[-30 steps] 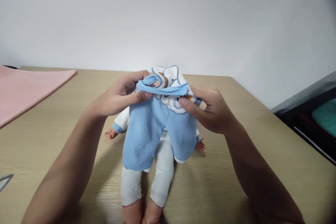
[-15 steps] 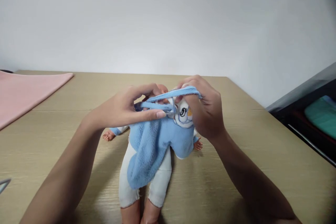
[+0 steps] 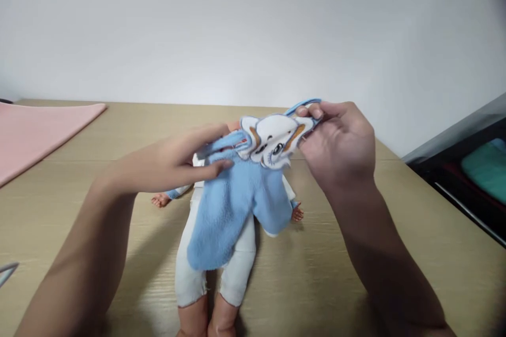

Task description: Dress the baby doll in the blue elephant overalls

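A doll (image 3: 238,274) in white trousers lies on its back, its legs toward me. Over its body hangs a blue fleece cloth (image 3: 225,210) with rounded flaps, a white animal face (image 3: 272,137) with brown-lined ears, and thin blue straps. My left hand (image 3: 190,155) grips the straps at the left side, thumb in front and fingers behind. At the right, my right hand (image 3: 338,134) pinches the face's right ear, with a strap loop standing up above the fingers. The doll's head is mostly hidden behind the cloth and my hands.
The wooden table (image 3: 340,268) stretches to a pale wall (image 3: 197,37). A pink cloth (image 3: 43,134) lies at the left. Beyond the right table edge is a dark-framed thing with green material (image 3: 486,171) in it. A thin grey object (image 3: 7,273) pokes in at lower left.
My right hand has moved right and turned palm toward me, drawing the animal face out so more of it shows. My left hand has shifted slightly left.
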The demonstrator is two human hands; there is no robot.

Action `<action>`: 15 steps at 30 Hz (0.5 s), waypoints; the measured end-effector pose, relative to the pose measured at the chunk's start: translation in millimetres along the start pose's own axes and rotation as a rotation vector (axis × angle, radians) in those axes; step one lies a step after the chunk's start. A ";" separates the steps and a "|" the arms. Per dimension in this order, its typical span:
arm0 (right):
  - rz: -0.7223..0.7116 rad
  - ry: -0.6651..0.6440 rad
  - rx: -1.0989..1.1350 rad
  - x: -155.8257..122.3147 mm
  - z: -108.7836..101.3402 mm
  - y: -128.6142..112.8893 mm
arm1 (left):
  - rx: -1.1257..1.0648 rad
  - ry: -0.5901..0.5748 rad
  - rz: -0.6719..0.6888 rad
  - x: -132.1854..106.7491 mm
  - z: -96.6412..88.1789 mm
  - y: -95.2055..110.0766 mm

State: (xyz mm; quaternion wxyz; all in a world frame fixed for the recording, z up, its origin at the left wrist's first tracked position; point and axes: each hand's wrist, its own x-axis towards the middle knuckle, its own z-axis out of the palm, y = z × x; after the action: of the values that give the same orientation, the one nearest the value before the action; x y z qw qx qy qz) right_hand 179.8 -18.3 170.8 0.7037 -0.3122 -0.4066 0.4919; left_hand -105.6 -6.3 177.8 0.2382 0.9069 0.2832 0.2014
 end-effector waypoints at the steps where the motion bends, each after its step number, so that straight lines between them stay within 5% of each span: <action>1: -0.056 0.050 -0.052 3.3 -3.3 0.7 | -0.032 0.041 -0.007 -0.9 -1.3 -2.9; 5: -0.363 0.219 -0.425 11.0 -16.2 4.7 | -0.168 0.177 0.016 -1.6 -0.7 -13.0; 7: -0.563 0.195 -0.556 9.4 -18.9 4.2 | -0.181 0.223 0.051 0.0 2.2 -15.5; 10: -0.630 -0.206 -0.671 2.0 -17.6 1.8 | -0.202 0.250 0.163 3.3 7.1 -15.9; 13: -0.409 -0.654 -0.703 -3.4 -15.8 4.7 | -0.240 0.236 0.221 4.9 9.9 -13.4; 15: -0.279 -0.812 -0.712 -1.2 -17.6 10.8 | -0.257 0.225 0.219 4.5 10.1 -11.2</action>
State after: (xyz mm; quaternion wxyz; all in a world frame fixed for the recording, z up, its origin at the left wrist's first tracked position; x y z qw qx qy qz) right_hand 190.3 -16.6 153.0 0.4000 -0.2594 -0.8237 0.3070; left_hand -101.8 1.4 164.6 0.2957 0.8662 0.1794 0.3605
